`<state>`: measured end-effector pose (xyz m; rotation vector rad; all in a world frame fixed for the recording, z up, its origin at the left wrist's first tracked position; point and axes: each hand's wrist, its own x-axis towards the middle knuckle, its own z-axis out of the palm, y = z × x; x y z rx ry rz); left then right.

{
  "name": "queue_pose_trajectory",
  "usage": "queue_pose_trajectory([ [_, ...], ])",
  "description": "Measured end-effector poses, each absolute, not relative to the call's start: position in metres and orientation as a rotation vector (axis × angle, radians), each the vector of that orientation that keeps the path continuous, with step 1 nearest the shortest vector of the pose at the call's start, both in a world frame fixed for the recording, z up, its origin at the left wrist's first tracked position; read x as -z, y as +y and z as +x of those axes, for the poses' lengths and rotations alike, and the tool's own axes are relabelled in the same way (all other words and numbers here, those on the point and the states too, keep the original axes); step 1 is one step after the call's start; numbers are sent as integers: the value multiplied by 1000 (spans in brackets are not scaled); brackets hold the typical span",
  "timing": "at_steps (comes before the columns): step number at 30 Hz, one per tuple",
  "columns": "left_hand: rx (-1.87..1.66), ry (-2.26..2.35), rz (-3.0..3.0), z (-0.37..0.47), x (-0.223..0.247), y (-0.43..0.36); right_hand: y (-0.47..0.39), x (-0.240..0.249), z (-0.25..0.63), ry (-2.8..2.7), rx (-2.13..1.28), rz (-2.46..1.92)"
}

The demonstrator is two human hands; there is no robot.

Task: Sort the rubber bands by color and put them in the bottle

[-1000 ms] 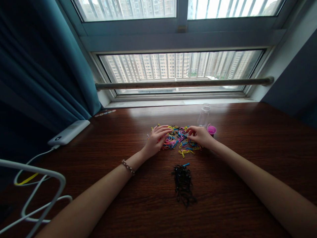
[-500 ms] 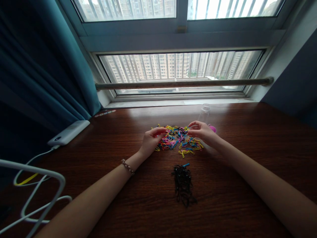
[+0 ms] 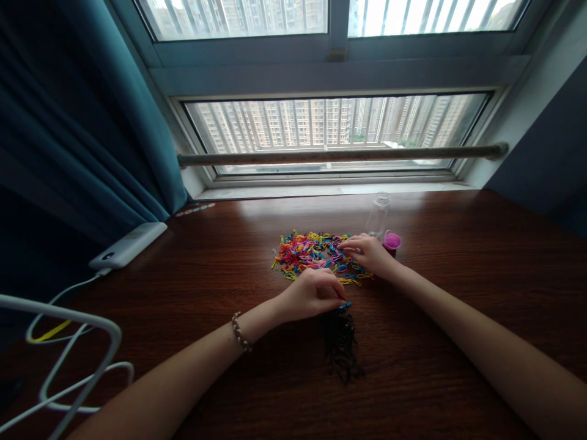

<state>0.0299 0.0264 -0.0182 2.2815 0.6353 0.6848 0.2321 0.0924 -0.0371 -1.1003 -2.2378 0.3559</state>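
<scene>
A heap of small colourful clips [image 3: 298, 253] lies on the brown wooden table. Nearer me is a bunch of black clips [image 3: 342, 351] with a blue clip [image 3: 345, 305] at its top end. My left hand [image 3: 318, 293] is over that top end, its fingertips pinched beside the blue clip; whatever they hold is too small to make out. At the right side of the colourful heap, my right hand [image 3: 367, 252] rests low, fingers pointing left and somewhat apart, with no held object visible.
Behind my right hand stands a clear bottle [image 3: 378, 214], with a pink cap or cup [image 3: 392, 241] beside it. A white power bank [image 3: 131, 245] with a cable lies at the left by the curtain [image 3: 92, 122]. A white tubular frame [image 3: 68, 311] is at the lower left.
My left hand has moved from the colourful heap toward me and right, to the top of the black bunch. My right hand has shifted slightly nearer, uncovering the pink item.
</scene>
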Motion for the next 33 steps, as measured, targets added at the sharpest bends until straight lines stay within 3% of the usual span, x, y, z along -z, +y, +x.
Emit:
queue_pose_trajectory([
  [6, -601, 519, 2460, 28, 16, 29, 94, 41, 231, -2314, -304, -1050],
  [13, -634, 521, 2500, 26, 15, 29, 101, 43, 233, -2037, -512, -1158],
  [23, -1144, 1067, 2418, 19, 28, 48, 94, 19, 236, -1606, -1269, -1141],
  [26, -1165, 1148, 2435, 18, 29, 51, 96, 23, 238, -1697, -1165, -1191],
  [33, -1134, 1131, 2525, 17, 33, 52, 93, 43, 228, -2058, -484, -1152],
])
